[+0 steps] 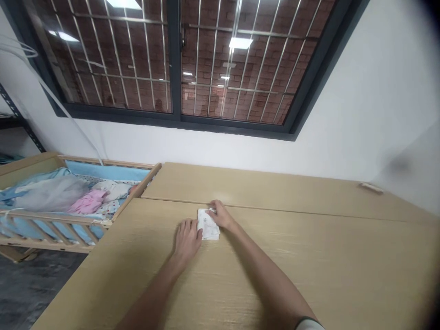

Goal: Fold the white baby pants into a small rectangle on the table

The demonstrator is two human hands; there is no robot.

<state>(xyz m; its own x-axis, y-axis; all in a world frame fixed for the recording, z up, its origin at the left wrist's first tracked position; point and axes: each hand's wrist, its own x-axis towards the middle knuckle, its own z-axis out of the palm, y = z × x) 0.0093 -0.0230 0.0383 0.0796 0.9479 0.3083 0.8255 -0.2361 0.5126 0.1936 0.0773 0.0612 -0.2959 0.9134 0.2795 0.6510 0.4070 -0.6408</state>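
A wide dark-framed window [178, 59] with metal bars and a red brick wall behind it fills the white wall [360, 105] above the far edge of the long pale wooden tabletop [309, 256], which is the landmark here and is made of two boards meeting at a seam that runs across it. Just beside the tabletop's left end stands a light wooden baby cot [68, 215] with slatted sides, holding blue bedding, a grey gauzy cloth and a pink garment; a dark metal shelf frame [17, 121] stands further left of it, and grey floor shows below. Near the tabletop's far right edge lies a small flat pale object [371, 187], too small to identify. Near the tabletop's seam, towards its left half, lies a small white folded cloth with a faint print [208, 227]. The left hand [187, 238] lies flat, fingers spread, pressing the cloth's left edge against the wood without closing round it. The right hand [220, 214] rests on the cloth's far right corner, fingers curled lightly over the edge; whether they pinch it cannot be told. The step in hand looks like folding or flattening the cloth, seemingly well along, since it is already a compact packet. A further fold would call for one hand to pin while the other lifts an edge cleanly.
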